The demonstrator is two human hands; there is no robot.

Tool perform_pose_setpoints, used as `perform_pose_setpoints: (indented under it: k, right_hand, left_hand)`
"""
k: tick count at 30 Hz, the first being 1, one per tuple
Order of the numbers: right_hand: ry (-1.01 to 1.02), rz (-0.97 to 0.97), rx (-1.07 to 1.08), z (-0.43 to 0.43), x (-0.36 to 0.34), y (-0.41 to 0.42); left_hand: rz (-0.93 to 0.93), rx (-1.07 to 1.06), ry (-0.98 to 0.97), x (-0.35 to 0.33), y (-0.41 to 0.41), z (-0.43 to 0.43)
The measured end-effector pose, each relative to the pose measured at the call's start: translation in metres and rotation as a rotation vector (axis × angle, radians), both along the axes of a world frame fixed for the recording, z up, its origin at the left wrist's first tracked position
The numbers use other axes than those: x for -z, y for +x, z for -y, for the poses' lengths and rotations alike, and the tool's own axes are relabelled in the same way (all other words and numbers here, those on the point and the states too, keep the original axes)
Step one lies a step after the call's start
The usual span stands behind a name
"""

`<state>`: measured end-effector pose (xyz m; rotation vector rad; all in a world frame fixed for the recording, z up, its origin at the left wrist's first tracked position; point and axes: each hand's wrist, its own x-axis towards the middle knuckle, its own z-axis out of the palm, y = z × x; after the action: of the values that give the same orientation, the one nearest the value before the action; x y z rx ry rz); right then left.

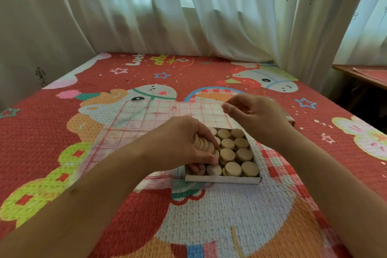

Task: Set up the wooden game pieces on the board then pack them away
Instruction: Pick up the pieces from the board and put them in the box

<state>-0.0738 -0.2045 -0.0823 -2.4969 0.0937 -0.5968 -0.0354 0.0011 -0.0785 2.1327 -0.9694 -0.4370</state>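
A shallow cardboard box [222,179] lies on the near right corner of a thin paper game board [134,117] with a red grid. Several round wooden pieces [232,156] fill the box, lying flat in rows. My left hand [178,142] is over the box's left side, its fingers closed on a stack of wooden pieces [202,143] tilted on edge. My right hand [257,115] hovers above the box's far right corner, thumb and fingers pinched together; I cannot see anything in it.
The board lies on a red bed cover [209,226] with cartoon prints. The box lid [290,118] sits behind my right hand. White curtains [188,6] hang at the far edge. A wooden table [360,73] stands at the right.
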Motion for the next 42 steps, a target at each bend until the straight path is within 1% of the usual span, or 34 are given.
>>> perform_pose_setpoints:
  k: [4, 6, 7, 12, 16, 19, 21, 22, 26, 29, 31, 33, 38, 42]
  right_hand:
    - [-0.016, 0.001, -0.019, -0.002, -0.001, -0.001]
    - [-0.017, 0.0, -0.023, -0.002, -0.002, -0.001]
    - [-0.021, 0.003, -0.025, -0.002, -0.001, -0.001]
    - [-0.053, -0.009, -0.054, 0.0, 0.001, 0.0]
    - [-0.088, -0.022, -0.066, 0.001, 0.001, 0.0]
    - [-0.075, -0.031, -0.082, 0.001, 0.001, 0.001]
    - [-0.036, -0.094, -0.17, 0.001, 0.001, 0.0]
    - [-0.029, -0.155, -0.224, 0.0, 0.0, -0.001]
    - [-0.062, -0.469, -0.357, 0.0, -0.006, -0.012]
    - [-0.131, -0.566, -0.384, 0.0, -0.006, -0.014]
    - [-0.149, -0.563, -0.369, -0.001, -0.003, -0.012]
    - [-0.143, -0.54, -0.349, -0.002, -0.002, -0.011]
    - [-0.089, -0.411, -0.273, -0.001, -0.002, -0.009]
    - [-0.112, -0.318, -0.235, 0.0, -0.002, -0.007]
  left_hand:
    - [0.078, -0.028, 0.009, -0.003, 0.002, -0.003]
    - [0.014, 0.001, 0.007, -0.007, 0.002, -0.007]
    - [0.01, 0.03, 0.021, -0.009, 0.001, -0.008]
    - [0.12, 0.119, 0.089, -0.006, -0.005, -0.005]
    - [0.281, 0.158, 0.134, -0.002, -0.006, -0.002]
    - [0.296, 0.178, 0.121, -0.001, -0.006, -0.002]
    - [0.268, 0.167, 0.099, -0.002, -0.005, -0.004]
    - [0.248, 0.158, 0.079, -0.003, -0.004, -0.005]
    - [0.124, 0.092, -0.019, -0.012, 0.001, -0.013]
    - [0.127, 0.027, 0.033, -0.013, 0.008, -0.018]
    - [0.175, 0.033, 0.12, -0.009, 0.011, -0.018]
    - [0.203, 0.044, 0.167, -0.005, 0.009, -0.016]
    - [0.257, 0.038, 0.137, 0.0, 0.005, -0.009]
    - [0.286, 0.026, 0.108, 0.002, 0.0, -0.007]
